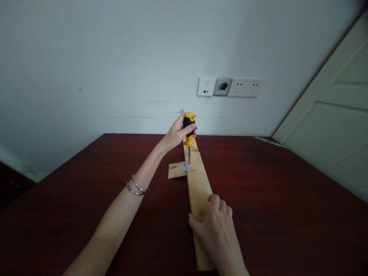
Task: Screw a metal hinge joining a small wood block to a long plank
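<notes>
My left hand (178,132) is wrapped round the yellow and black handle of a screwdriver (189,130). The screwdriver stands upright, its tip down at a small metal hinge (186,167). That hinge lies across the joint between a long wooden board (198,176) and a short wooden piece (176,170) sticking out to the left. Nearer to me, my right hand (217,222) grips the long board across its width, thumb at the left edge and fingers at the right. Whether a screw sits under the tip is too small to tell.
The boards lie on a dark red wooden table (273,199) that meets a white wall (129,69). Wall sockets (245,87) and a black plug (224,86) are above the table. A thin strip (270,142) lies near the white door (339,111) on the right.
</notes>
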Available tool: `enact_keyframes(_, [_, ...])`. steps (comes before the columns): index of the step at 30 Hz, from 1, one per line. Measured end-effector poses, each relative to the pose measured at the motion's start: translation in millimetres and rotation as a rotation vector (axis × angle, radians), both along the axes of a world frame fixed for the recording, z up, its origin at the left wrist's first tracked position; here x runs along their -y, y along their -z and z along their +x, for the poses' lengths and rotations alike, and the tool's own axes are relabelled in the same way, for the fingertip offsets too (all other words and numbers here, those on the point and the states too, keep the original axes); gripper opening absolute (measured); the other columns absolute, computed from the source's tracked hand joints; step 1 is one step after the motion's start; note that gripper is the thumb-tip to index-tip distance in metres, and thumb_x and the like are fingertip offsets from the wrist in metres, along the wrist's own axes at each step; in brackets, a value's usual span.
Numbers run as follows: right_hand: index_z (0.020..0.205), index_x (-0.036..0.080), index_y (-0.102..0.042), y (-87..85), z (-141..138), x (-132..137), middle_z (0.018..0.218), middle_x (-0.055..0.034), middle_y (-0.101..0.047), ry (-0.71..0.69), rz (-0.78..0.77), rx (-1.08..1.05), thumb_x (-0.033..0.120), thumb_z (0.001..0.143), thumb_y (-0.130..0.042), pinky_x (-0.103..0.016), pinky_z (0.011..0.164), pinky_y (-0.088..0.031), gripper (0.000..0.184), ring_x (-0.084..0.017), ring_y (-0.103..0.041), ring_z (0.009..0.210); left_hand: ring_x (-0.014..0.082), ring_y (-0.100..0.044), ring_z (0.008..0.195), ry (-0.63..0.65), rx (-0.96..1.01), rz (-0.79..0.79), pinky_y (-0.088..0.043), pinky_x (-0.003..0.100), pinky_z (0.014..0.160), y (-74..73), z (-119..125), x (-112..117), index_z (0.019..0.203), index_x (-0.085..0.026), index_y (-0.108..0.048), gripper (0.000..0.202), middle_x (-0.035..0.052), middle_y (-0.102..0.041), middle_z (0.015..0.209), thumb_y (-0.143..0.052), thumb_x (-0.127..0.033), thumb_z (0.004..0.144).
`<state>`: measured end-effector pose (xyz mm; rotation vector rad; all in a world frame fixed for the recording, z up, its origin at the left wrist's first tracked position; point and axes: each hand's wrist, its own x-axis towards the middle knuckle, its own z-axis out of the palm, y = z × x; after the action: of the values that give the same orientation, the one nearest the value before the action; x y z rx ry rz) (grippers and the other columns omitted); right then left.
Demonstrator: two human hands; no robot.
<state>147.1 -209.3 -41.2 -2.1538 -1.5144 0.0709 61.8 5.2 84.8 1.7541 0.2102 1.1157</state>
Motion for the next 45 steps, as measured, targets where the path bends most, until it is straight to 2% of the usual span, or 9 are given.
enact_keyframes(9, [0.092, 0.018, -0.043, -0.4, 0.1, 0.2, 0.087, -0.0096, -0.051, -0.002, -0.002, -0.003, 0.031, 0.068, -0.065, -0.042, 0.079, -0.043, 0.036, -0.03, -0.05, 0.084, 0.0103, -0.058, 0.068, 0.026, -0.041, -0.015, -0.048, 0.025, 0.064, 0.9, 3.4, 8.3, 0.105, -0.018, -0.043, 0.029, 0.0011, -0.053, 0.084, -0.059, -0.028, 0.083])
enact_keyframes(45, [0.091, 0.018, -0.043, -4.7, -0.1, 2.3, 0.086, -0.0095, -0.052, -0.01, 0.016, 0.026, 0.029, 0.067, -0.065, -0.041, 0.076, -0.045, 0.034, -0.029, -0.052, 0.082, 0.0117, -0.057, 0.071, 0.028, -0.115, 0.018, -0.048, 0.027, 0.066, 6.3, 5.1, 3.3, 0.105, -0.018, -0.042, 0.03, 0.0028, -0.053, 0.084, -0.057, -0.03, 0.083])
